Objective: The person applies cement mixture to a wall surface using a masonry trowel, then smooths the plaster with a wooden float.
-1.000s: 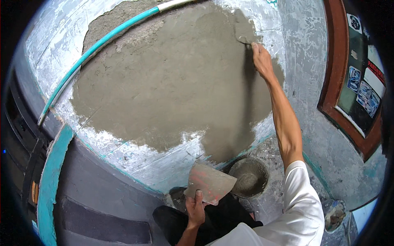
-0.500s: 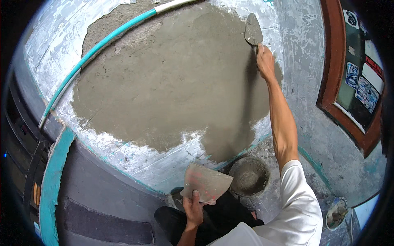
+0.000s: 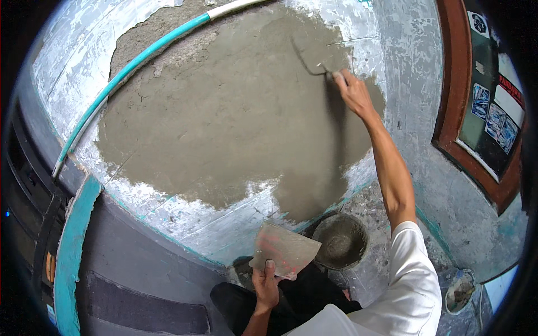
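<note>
My right hand [image 3: 353, 95] grips the handle of a pointed trowel [image 3: 314, 66], whose blade rests against the patch of wet grey mortar [image 3: 235, 117] on the wall. The blade is hard to tell from the mortar; mainly its dark lower edge and metal neck show. Low in the view, my left hand [image 3: 265, 285] is closed on a flat, mortar-smeared plate [image 3: 284, 250], thumb on top. A bucket [image 3: 364, 246] with grey mortar inside stands just right of the plate.
A teal and white pipe [image 3: 151, 47] curves across the wall's upper left. Brown-framed glass [image 3: 451, 101] is on the right. A second bucket [image 3: 460, 291] stands at lower right. On the left are a teal-edged ledge [image 3: 78, 252] and a dark mat [image 3: 145, 302].
My right hand has brought the trowel down and left, from the patch's upper right edge onto the mortar, and the blade has turned. My left hand has barely shifted with the plate.
</note>
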Available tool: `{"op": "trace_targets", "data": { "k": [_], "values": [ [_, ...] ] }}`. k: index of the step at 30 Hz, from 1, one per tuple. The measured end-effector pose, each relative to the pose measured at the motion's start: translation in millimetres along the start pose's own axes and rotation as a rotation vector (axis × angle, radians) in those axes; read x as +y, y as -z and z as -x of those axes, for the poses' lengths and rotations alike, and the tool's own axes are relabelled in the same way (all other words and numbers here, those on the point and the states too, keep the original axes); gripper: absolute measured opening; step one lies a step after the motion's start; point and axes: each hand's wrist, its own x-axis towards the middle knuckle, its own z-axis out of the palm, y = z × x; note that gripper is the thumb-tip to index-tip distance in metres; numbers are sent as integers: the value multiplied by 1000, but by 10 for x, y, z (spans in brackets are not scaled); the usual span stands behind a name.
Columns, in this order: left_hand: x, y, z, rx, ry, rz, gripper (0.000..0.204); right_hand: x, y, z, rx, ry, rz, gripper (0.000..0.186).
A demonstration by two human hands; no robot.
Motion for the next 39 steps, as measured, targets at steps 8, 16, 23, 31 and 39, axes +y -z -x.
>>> {"op": "trace_targets", "data": {
  "k": [8, 16, 23, 31, 39],
  "values": [
    [22, -56, 11, 21, 48, 68, 44, -97, 77, -151, 102, -6, -60, 50],
    [-20, -97, 2, 3, 57, 33, 43, -560, 32, -248, -65, 218, 150, 50],
    [0, -49, 53, 16, 35, 46, 45, -487, 98, -297, 214, -90, -47, 56],
    [19, -11, 39, -6, 9, 38, 52, -584, 92, -423, 194, -75, -37, 52],
    [21, -4, 12, -38, 10, 47, 55, -377, -11, -447, 99, -17, -57, 58]
  ]
}}
